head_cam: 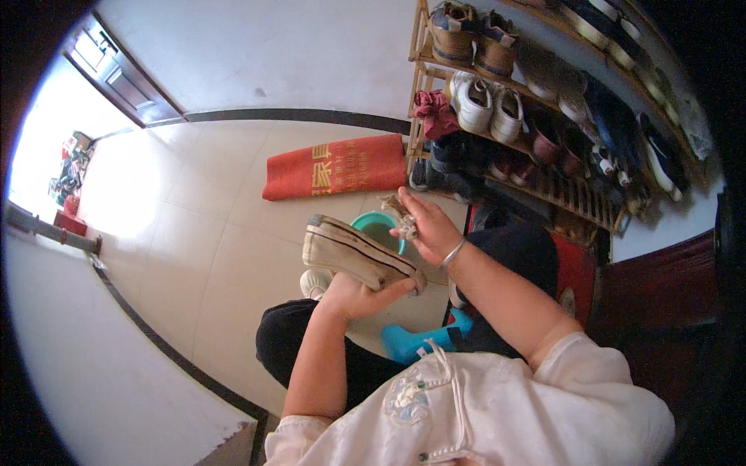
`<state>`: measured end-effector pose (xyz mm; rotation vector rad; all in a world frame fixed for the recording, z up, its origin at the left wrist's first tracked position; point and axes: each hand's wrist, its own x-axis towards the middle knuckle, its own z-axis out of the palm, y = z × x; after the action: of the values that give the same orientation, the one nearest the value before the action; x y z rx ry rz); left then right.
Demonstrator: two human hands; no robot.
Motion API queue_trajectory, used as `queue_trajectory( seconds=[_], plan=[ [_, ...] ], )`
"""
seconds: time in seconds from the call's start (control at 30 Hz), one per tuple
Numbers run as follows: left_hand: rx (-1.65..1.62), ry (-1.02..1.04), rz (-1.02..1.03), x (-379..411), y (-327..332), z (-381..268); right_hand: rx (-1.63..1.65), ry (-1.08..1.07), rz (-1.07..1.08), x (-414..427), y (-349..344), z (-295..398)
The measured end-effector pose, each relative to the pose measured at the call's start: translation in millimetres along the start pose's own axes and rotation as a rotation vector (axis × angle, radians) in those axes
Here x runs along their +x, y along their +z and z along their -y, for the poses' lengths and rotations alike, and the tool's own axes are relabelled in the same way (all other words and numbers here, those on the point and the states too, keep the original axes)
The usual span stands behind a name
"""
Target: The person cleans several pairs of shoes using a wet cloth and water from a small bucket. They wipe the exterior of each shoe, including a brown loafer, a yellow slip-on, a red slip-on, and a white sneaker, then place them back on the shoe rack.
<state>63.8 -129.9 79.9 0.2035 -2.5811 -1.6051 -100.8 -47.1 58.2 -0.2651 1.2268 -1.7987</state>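
Note:
A worn off-white shoe [349, 253] with a dark line along its sole is held on its side in my left hand [355, 297], the thumb near one end. My right hand [430, 227], raised to the right of the shoe, grips a crumpled greyish-beige cloth [401, 216] between thumb and fingers. Cloth and shoe are apart. Behind them on the floor stands a turquoise basin [373, 218], partly hidden by the shoe and my right hand; what it holds is hard to make out.
A rolled red mat [338, 166] bearing writing lies beyond the basin. At the right stands a wooden shoe rack [421, 76] with shoes on several tiers, among them white sneakers [475, 105]. A blue object [408, 343] is near my legs. A grey pipe [52, 230] runs along the left.

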Motion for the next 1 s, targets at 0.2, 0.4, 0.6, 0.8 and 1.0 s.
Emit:
queue_trajectory(
  seconds=[0.2, 0.4, 0.6, 0.8, 1.0],
  plan=[
    [0.598, -0.378, -0.061, 21, -3, -43, 0.312, 0.108, 0.005, -20, 12, -18],
    [-0.23, -0.152, -0.54, 23, 7, 9, -0.062, -0.039, -0.146, -22, 18, -27],
    [-1.046, -0.204, -0.429, 24, 6, 5, -0.866, -0.685, -0.221, 20, 24, 12],
    [-1.234, -0.167, -0.61, 37, 6, 25, -1.39, -0.824, -0.092, -7, 42, 5],
    [-1.398, -0.184, -0.563, 34, 10, 38, -1.492, -0.869, -0.065, -12, 43, 1]
  ],
)
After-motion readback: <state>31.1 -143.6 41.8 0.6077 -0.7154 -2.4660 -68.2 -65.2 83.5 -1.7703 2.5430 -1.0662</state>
